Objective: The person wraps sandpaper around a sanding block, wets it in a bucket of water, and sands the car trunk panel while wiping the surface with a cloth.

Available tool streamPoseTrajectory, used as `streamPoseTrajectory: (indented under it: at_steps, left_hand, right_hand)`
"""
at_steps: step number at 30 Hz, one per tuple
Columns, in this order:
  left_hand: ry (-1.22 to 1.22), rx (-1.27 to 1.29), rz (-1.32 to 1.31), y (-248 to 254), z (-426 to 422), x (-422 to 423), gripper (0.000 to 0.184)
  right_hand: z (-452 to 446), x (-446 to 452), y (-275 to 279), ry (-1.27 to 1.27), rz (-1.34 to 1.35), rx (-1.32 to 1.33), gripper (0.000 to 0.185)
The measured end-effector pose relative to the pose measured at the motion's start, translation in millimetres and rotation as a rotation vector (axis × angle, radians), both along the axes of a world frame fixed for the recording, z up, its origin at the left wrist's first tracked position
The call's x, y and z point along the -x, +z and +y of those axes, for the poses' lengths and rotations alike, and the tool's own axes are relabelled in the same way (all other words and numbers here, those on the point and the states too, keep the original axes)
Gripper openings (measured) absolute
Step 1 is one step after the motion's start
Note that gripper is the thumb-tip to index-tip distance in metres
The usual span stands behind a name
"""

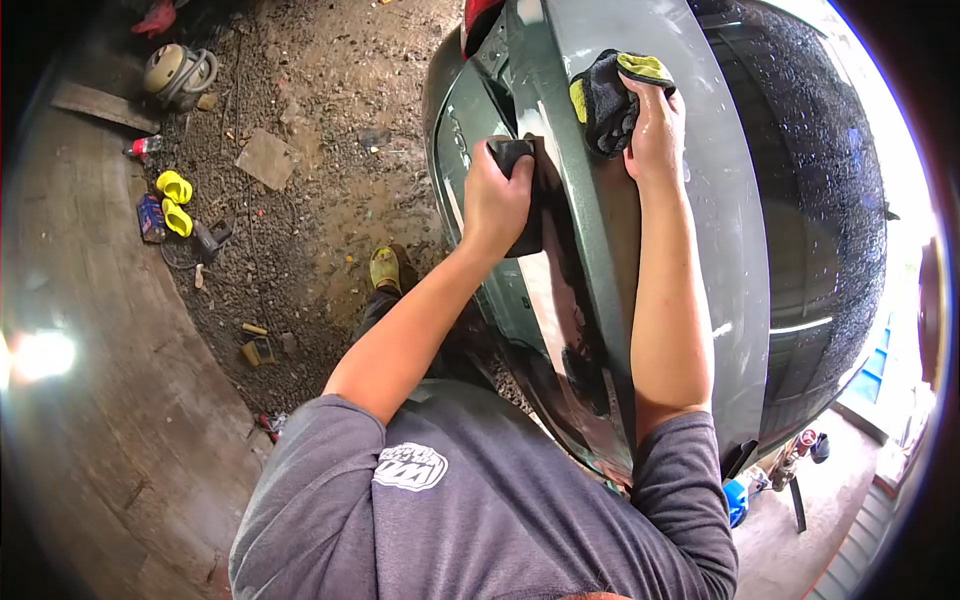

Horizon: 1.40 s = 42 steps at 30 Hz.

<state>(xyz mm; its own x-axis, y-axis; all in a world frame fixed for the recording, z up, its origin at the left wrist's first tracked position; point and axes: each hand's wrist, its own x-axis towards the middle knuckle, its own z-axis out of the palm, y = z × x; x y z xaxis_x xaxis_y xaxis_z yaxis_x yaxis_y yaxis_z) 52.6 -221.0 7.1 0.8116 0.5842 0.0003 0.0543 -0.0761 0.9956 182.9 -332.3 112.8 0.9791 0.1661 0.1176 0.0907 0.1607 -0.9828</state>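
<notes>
My left hand [492, 205] is closed around a dark, flat, sheet-like piece [525, 225] against the rear of a dark grey-green car [545, 90]. I cannot make out exactly what that piece is; my fingers cover part of it. Farther right, my right hand [657, 135] grips a black and yellow cloth [605, 105], bunched up over the dull grey panel below the rear window. The panel [725, 270] looks smeared with whitish streaks. Drops of water cover the dark rear window [820, 200].
On the gravel ground [310, 100] at left lie yellow clogs [175, 205], a small box [151, 218] and a flat square board [266, 158]. A hose-wrapped machine [178, 75] stands at upper left. A bright lamp [42, 355] shines beside the wooden surface [100, 440].
</notes>
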Motion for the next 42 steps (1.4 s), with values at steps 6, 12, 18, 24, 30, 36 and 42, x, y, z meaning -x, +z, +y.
streamPoseTrajectory:
  at_steps: [6,12,18,24,30,36,42]
  left_hand:
    - [0.026,-0.086,0.061,2.1,32.1,-46.5,0.040]
    - [-0.002,0.013,0.017,13.6,6.5,-16.3,0.035]
    - [0.015,-0.005,-0.002,9.0,23.7,-47.8,0.037]
    - [0.020,0.154,0.091,12.9,32.9,-65.0,0.035]
    - [0.045,0.009,0.010,37.7,13.4,-33.9,0.037]
    - [-0.021,0.137,0.090,32.0,38.5,-67.9,0.036]
    - [-0.006,0.174,0.070,29.8,25.8,-53.1,0.036]
  right_hand:
    - [-0.8,-3.2,-2.9,-0.030,0.002,0.078,0.015]
    - [2.1,-6.2,-4.1,0.039,-0.046,0.100,0.020]
    - [3.3,-3.7,1.6,0.009,0.030,0.172,0.017]
    - [2.0,-4.5,1.0,0.020,-0.036,0.241,0.016]
    - [0.8,-6.5,-3.9,0.044,-0.146,0.197,0.018]
    - [2.4,-5.7,-1.0,-0.006,-0.030,0.251,0.022]
    - [1.2,-2.7,-0.2,0.006,-0.037,0.240,0.021]
